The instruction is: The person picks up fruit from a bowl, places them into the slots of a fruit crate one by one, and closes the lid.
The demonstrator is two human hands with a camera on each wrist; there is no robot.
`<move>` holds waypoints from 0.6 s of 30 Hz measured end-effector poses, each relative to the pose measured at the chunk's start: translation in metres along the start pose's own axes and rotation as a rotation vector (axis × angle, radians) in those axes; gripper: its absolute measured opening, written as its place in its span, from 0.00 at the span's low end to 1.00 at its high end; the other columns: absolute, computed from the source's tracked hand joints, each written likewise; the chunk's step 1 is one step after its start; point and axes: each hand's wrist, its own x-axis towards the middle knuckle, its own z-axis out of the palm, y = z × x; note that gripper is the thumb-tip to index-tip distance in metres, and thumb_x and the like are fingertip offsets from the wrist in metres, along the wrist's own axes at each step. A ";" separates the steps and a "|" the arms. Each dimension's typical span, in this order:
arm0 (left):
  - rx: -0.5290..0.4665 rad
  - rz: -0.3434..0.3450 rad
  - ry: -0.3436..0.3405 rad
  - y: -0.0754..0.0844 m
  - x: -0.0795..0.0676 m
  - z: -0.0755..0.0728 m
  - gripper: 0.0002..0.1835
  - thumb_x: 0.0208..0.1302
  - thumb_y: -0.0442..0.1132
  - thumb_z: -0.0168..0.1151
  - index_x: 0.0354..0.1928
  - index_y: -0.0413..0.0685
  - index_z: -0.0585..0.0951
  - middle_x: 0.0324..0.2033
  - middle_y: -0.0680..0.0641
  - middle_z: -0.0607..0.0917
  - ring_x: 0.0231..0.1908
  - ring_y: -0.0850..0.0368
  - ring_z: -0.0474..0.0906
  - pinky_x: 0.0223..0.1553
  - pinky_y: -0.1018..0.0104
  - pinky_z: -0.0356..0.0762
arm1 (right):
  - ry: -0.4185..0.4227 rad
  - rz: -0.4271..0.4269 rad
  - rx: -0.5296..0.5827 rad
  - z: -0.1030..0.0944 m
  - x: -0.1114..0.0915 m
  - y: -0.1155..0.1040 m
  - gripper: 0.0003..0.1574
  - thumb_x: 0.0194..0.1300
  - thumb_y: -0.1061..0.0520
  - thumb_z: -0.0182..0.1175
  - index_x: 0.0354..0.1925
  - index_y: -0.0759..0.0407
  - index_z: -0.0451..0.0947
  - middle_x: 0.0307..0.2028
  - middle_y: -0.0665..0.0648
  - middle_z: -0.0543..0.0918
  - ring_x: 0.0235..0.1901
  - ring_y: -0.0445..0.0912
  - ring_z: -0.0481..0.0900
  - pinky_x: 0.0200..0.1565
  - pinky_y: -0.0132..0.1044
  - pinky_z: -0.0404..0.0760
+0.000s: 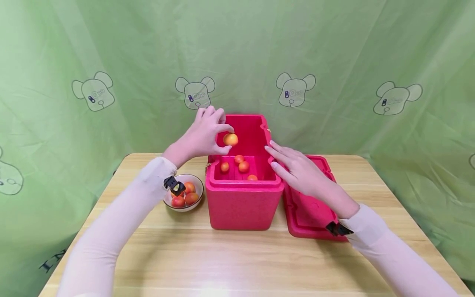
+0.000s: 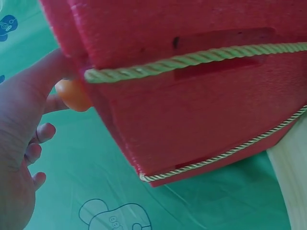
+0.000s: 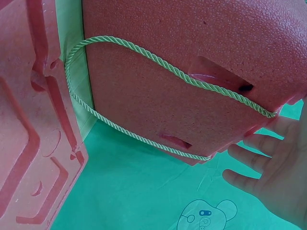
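Note:
My left hand (image 1: pixel 205 134) pinches a small round orange fruit (image 1: pixel 231 140) between thumb and fingers, above the opening of a red foam box (image 1: pixel 245 208). In the left wrist view the same fruit (image 2: pixel 74 96) shows beside the box's rim, partly hidden by it. Several orange-red fruits, one of them a fruit (image 1: pixel 243 166) near the middle, lie on the box floor. My right hand (image 1: pixel 302 171) has its fingers straight, with the fingertips at the box's right rim. In the right wrist view those fingers (image 3: pixel 249 158) spread along the box edge.
Left of the box stands a white bowl (image 1: pixel 198 186) with a dark rim, holding several more fruits. The red lid (image 1: pixel 309 208) lies on the wooden table (image 1: pixel 178 260) to the right. Rope handles (image 3: pixel 144 52) hang on the box sides. A green curtain (image 1: pixel 237 49) closes off the back.

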 end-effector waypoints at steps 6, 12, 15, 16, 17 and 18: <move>-0.002 0.021 -0.002 0.001 -0.004 0.007 0.18 0.55 0.53 0.69 0.46 0.54 0.89 0.42 0.46 0.74 0.46 0.49 0.65 0.55 0.47 0.60 | 0.003 -0.003 -0.002 -0.001 0.001 0.000 0.38 0.77 0.41 0.50 0.79 0.42 0.56 0.81 0.50 0.54 0.77 0.55 0.58 0.74 0.59 0.59; -0.003 0.043 -0.008 0.000 -0.007 0.013 0.20 0.55 0.53 0.70 0.47 0.54 0.89 0.41 0.46 0.74 0.46 0.50 0.66 0.54 0.48 0.61 | -0.002 0.004 -0.006 -0.001 0.001 -0.001 0.38 0.77 0.41 0.51 0.79 0.43 0.56 0.81 0.51 0.55 0.78 0.55 0.58 0.73 0.60 0.60; -0.007 0.046 -0.003 0.001 -0.008 0.014 0.20 0.55 0.53 0.70 0.47 0.53 0.89 0.40 0.47 0.73 0.45 0.50 0.65 0.54 0.48 0.61 | -0.004 0.007 -0.006 -0.001 0.001 -0.001 0.38 0.77 0.41 0.51 0.79 0.42 0.56 0.81 0.51 0.54 0.78 0.55 0.58 0.73 0.60 0.60; -0.009 0.047 0.000 0.001 -0.008 0.015 0.20 0.55 0.53 0.70 0.47 0.53 0.89 0.40 0.47 0.73 0.45 0.50 0.65 0.54 0.48 0.61 | -0.003 0.006 -0.005 -0.001 0.001 -0.001 0.38 0.77 0.41 0.51 0.79 0.42 0.56 0.81 0.51 0.55 0.78 0.55 0.58 0.73 0.60 0.60; -0.009 0.049 0.002 0.001 -0.008 0.015 0.20 0.55 0.53 0.70 0.47 0.53 0.89 0.40 0.47 0.73 0.45 0.50 0.65 0.54 0.48 0.61 | -0.002 0.006 -0.006 -0.001 0.001 -0.001 0.38 0.77 0.41 0.51 0.79 0.42 0.56 0.81 0.51 0.55 0.78 0.55 0.58 0.73 0.60 0.60; -0.010 0.051 0.004 0.001 -0.008 0.015 0.19 0.55 0.53 0.70 0.47 0.54 0.89 0.40 0.47 0.73 0.45 0.50 0.65 0.53 0.49 0.61 | 0.000 0.005 -0.006 -0.001 0.001 -0.001 0.38 0.77 0.41 0.50 0.79 0.42 0.56 0.80 0.51 0.55 0.78 0.55 0.58 0.73 0.60 0.60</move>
